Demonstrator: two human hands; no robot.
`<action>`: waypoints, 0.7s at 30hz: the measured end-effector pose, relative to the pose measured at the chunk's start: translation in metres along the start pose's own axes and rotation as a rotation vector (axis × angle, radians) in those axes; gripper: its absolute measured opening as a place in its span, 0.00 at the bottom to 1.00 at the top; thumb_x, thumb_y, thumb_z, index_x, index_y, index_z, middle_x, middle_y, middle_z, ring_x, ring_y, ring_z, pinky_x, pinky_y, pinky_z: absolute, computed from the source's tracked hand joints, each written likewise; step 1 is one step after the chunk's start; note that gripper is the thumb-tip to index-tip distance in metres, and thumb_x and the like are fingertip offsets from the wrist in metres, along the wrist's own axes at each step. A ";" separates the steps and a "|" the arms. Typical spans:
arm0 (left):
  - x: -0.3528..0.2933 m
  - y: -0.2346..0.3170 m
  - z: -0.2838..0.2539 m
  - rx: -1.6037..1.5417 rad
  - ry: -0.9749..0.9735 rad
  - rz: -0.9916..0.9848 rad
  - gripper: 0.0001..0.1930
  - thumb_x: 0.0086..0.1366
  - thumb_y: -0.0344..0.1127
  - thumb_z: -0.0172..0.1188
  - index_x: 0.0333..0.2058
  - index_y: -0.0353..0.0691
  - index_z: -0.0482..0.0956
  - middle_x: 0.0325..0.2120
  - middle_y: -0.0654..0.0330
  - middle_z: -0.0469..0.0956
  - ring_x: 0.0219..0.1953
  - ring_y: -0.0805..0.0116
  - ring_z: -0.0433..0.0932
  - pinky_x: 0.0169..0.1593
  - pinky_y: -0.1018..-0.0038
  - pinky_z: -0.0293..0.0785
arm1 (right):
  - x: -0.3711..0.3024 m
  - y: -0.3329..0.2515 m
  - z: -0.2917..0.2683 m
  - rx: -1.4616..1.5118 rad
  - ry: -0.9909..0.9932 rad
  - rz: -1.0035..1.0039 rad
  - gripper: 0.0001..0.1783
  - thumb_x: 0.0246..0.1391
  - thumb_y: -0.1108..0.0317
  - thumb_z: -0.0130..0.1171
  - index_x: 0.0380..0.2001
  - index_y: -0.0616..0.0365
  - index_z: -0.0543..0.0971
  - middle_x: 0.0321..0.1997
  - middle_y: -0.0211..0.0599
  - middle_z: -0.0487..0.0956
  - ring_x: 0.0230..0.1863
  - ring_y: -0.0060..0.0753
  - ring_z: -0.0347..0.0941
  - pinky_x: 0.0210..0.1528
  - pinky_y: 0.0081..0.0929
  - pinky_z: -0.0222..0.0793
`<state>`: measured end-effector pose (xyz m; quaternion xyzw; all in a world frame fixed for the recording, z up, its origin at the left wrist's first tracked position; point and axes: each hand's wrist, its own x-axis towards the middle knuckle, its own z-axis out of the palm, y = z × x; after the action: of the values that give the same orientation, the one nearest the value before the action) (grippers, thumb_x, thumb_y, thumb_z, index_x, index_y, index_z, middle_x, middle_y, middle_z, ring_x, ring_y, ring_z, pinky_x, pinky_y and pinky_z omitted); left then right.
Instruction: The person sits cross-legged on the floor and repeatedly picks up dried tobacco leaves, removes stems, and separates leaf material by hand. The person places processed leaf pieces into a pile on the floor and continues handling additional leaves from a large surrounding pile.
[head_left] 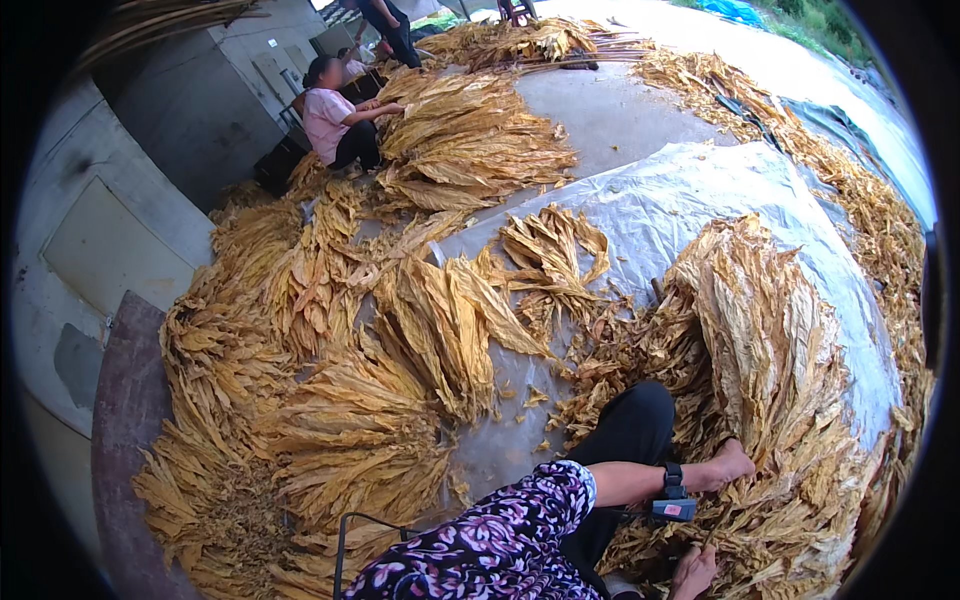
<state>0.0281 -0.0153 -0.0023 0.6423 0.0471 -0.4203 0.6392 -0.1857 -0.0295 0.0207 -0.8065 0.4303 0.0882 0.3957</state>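
Note:
Large dried tobacco leaves, golden brown, lie in a heap (760, 330) to my right. My left hand (730, 464), with a black strap and a small grey device (674, 509) at its wrist, reaches across to this heap. Its fingers curl closed on the leaves at the near end. Lower down, at the bottom edge, my right hand (694, 573) pinches a dried leaf among loose ones, its fingertips partly hidden. My bent knee (635, 425) in dark trousers stands against the heap's left side.
Fanned bundles of tobacco leaves (430, 330) spread over the floor to the left. A pale plastic sheet (660, 190) lies beyond my heap. Farther back a person in a pink top (328, 125) crouches beside another leaf pile (470, 140). Concrete walls (110, 230) stand at left.

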 end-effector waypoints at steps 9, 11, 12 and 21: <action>0.006 -0.001 -0.005 -0.318 -0.252 0.103 0.15 0.54 0.40 0.68 0.32 0.32 0.81 0.26 0.61 0.79 0.22 0.74 0.73 0.29 0.77 0.72 | 0.020 -0.019 -0.005 0.213 0.408 -0.475 0.11 0.58 0.72 0.48 0.40 0.66 0.73 0.27 0.43 0.73 0.27 0.39 0.70 0.31 0.30 0.65; 0.008 -0.006 -0.018 -0.264 -0.255 0.017 0.21 0.53 0.49 0.66 0.29 0.34 0.79 0.21 0.62 0.77 0.23 0.74 0.74 0.25 0.76 0.74 | 0.030 -0.036 -0.007 0.179 0.488 -0.517 0.10 0.57 0.73 0.49 0.40 0.66 0.73 0.27 0.44 0.73 0.27 0.40 0.69 0.31 0.30 0.65; -0.004 -0.001 -0.011 -0.331 -0.320 -0.034 0.21 0.53 0.52 0.65 0.26 0.36 0.77 0.21 0.62 0.76 0.23 0.73 0.75 0.21 0.75 0.74 | 0.031 -0.047 -0.016 0.187 0.506 -0.491 0.10 0.56 0.72 0.49 0.40 0.66 0.73 0.27 0.44 0.72 0.26 0.40 0.70 0.30 0.31 0.66; -0.005 0.005 -0.035 -0.203 -0.302 -0.057 0.09 0.53 0.32 0.65 0.32 0.36 0.78 0.27 0.60 0.78 0.25 0.72 0.75 0.32 0.77 0.73 | 0.056 -0.083 -0.021 0.220 0.192 -0.690 0.13 0.56 0.70 0.51 0.43 0.63 0.74 0.33 0.44 0.72 0.34 0.43 0.71 0.35 0.32 0.68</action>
<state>0.0451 0.0159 -0.0013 0.5026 0.0111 -0.5231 0.6882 -0.0918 -0.0532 0.0543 -0.8613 0.1754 -0.1729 0.4444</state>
